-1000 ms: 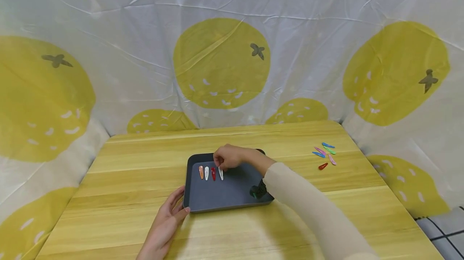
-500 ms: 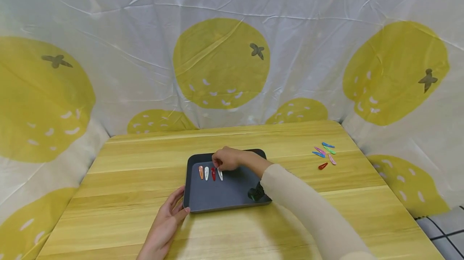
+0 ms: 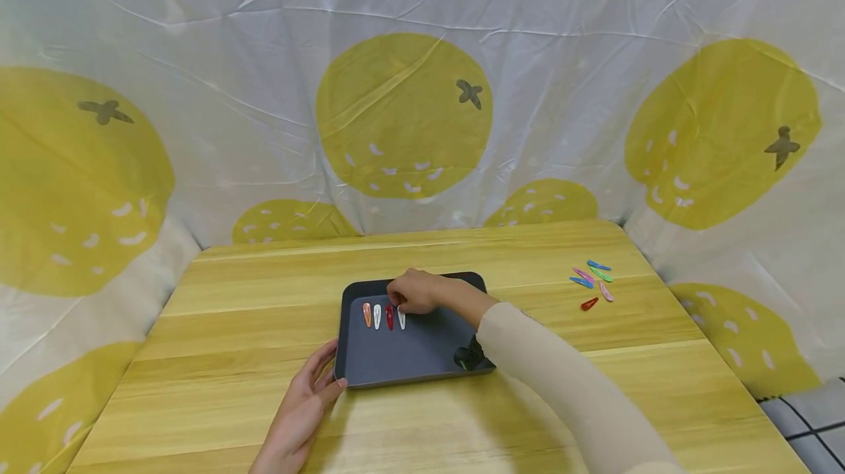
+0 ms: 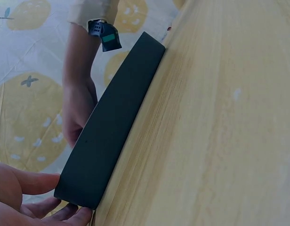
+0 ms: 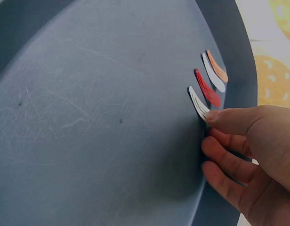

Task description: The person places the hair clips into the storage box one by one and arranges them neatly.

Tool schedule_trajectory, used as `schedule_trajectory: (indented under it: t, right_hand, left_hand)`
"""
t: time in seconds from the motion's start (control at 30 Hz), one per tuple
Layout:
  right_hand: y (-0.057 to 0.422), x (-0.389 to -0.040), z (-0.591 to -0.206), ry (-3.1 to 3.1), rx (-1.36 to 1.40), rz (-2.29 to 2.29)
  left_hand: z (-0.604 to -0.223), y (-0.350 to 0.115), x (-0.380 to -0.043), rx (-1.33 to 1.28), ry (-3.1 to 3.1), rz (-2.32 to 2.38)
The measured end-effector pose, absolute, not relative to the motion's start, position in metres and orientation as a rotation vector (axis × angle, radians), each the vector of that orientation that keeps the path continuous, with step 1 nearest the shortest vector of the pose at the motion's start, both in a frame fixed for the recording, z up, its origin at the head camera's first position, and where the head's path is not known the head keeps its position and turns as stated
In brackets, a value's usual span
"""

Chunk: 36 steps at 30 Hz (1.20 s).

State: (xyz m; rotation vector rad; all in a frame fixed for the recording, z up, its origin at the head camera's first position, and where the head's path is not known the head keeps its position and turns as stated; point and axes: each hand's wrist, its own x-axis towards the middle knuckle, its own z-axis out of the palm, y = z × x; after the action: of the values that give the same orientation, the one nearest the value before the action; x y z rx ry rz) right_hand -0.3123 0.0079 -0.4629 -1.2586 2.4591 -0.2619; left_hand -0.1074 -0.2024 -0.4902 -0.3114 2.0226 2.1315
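My right hand (image 3: 416, 291) is over the far part of a dark grey tray (image 3: 422, 356). Its thumb and index finger pinch the wide end of a white hair clip (image 5: 197, 101), whose narrow end points toward me. To the left of that clip, a red hair clip (image 3: 389, 318), another white hair clip (image 3: 377, 317) and an orange hair clip (image 3: 367, 315) lie side by side on the tray floor. My left hand (image 3: 300, 408) grips the tray's near left corner, with the thumb (image 4: 41, 182) against the wall and the other fingers around the corner.
Several loose hair clips, including a green clip (image 3: 601, 274) and a red clip (image 3: 590, 304), lie on the wooden table (image 3: 218, 327) right of the tray. A fruit-print cloth (image 3: 554, 114) hangs behind the table. A dark device (image 4: 107, 36) sits on the right wrist.
My right hand has shifted slightly left with the white hair clip, bringing it closer to the red one. The left hand and the tray stay in place.
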Motion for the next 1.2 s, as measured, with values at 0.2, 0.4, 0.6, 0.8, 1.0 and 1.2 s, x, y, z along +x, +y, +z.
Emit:
schedule_trajectory:
  t: [0.2,0.4,0.6,0.8,1.0,1.2]
  right_hand:
    - [0.013,-0.311,-0.457,2.444,-1.265,-0.272]
    - [0.020,-0.312,-0.449,2.469,-1.272,-0.261]
    - [0.032,-0.314,-0.437,2.472,-1.281,-0.279]
    - [0.046,-0.315,-0.420,2.477,-1.256,-0.312]
    - [0.064,-0.318,-0.406,2.482,-1.234,-0.369]
    - [0.089,-0.321,-0.397,2.493,-1.202,-0.421]
  left_hand:
    - [-0.489,-0.202,-0.107,-0.316,2.024,2.128]
    - [-0.489,-0.203,-0.106,-0.311,2.020,2.132]
    - [-0.490,-0.203,-0.107,-0.316,2.020,2.134]
    - [-0.491,-0.203,-0.108,-0.325,2.029,2.128]
    - [-0.491,-0.203,-0.107,-0.319,2.034,2.122]
    - [-0.491,-0.203,-0.107,-0.319,2.035,2.119]
